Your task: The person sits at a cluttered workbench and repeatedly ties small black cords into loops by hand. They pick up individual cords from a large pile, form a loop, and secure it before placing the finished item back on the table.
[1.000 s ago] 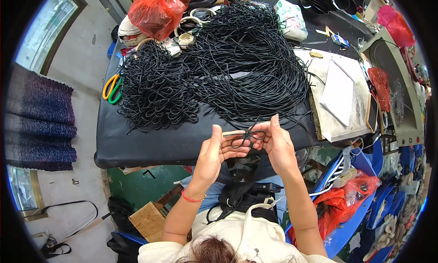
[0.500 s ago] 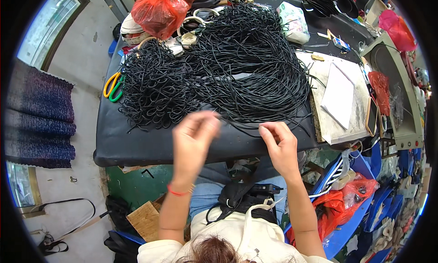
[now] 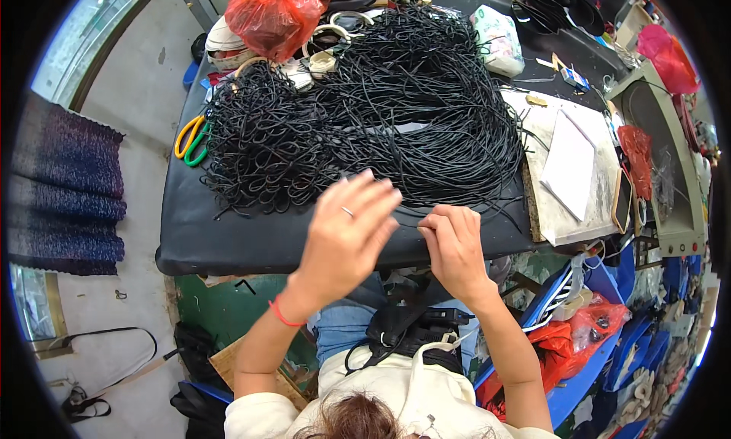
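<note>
A big tangled heap of thin black cords (image 3: 449,146) lies on the black-covered table (image 3: 228,241); its left part (image 3: 263,153) is full of small loops, its right part runs in long curved strands. My left hand (image 3: 343,229), a ring on one finger, hovers at the heap's near edge with fingers stretched out and nothing visible in them. To its right, my right hand (image 3: 457,245) pinches a black cord between thumb and fingers over the table's front edge. That cord's far end merges with the heap and cannot be traced.
Yellow-and-green-handled scissors (image 3: 192,140) lie left of the heap. A red plastic bag (image 3: 278,20) and tape rolls stand behind it, a tissue pack (image 3: 496,41) at the back right. On the right are a worn board (image 3: 533,172) with a white sheet (image 3: 569,165) and a grey machine frame (image 3: 680,210).
My left hand has opened from a pinch and turned its back up, moving slightly right. My right hand has shifted a little left, with its fingers pointing more inward.
</note>
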Demonstrator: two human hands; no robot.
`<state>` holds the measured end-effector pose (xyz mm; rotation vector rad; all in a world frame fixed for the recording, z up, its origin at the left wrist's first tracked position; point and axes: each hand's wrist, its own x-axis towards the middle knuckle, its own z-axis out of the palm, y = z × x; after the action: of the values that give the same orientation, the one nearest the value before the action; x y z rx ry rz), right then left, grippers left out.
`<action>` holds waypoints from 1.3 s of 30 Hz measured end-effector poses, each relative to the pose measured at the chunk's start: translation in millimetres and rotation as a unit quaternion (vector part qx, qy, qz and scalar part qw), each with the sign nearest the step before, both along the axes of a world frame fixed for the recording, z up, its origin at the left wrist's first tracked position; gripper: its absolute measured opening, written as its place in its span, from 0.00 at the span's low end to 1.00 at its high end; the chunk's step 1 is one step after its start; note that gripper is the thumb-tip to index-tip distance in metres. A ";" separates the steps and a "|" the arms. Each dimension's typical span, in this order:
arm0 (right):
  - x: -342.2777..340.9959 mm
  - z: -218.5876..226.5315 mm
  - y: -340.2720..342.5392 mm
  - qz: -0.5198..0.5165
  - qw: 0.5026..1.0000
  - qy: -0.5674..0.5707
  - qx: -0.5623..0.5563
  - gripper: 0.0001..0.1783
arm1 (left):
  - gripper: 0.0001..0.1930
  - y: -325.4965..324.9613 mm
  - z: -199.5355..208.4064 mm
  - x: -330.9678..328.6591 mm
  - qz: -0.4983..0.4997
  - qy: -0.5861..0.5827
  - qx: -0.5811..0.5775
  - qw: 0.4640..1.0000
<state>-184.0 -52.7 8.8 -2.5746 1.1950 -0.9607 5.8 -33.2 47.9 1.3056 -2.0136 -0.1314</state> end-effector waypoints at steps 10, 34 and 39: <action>-4.4 35.0 -5.0 -0.002 0.991 -0.123 0.055 0.11 | 0.06 34.4 -19.5 -11.4 0.052 0.243 0.232 0.940; 4.5 15.2 5.2 -0.034 0.971 -0.196 0.135 0.11 | 0.07 10.3 -31.5 -29.5 -0.056 0.795 0.291 0.529; 1.7 29.8 5.0 -0.014 0.987 -0.142 0.080 0.12 | 0.08 10.1 -30.8 -19.1 -0.056 0.702 0.424 0.570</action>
<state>-182.3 -47.7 38.6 -2.2146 1.1785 -1.1411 -13.3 -23.1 17.1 0.8616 -0.4733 -1.7520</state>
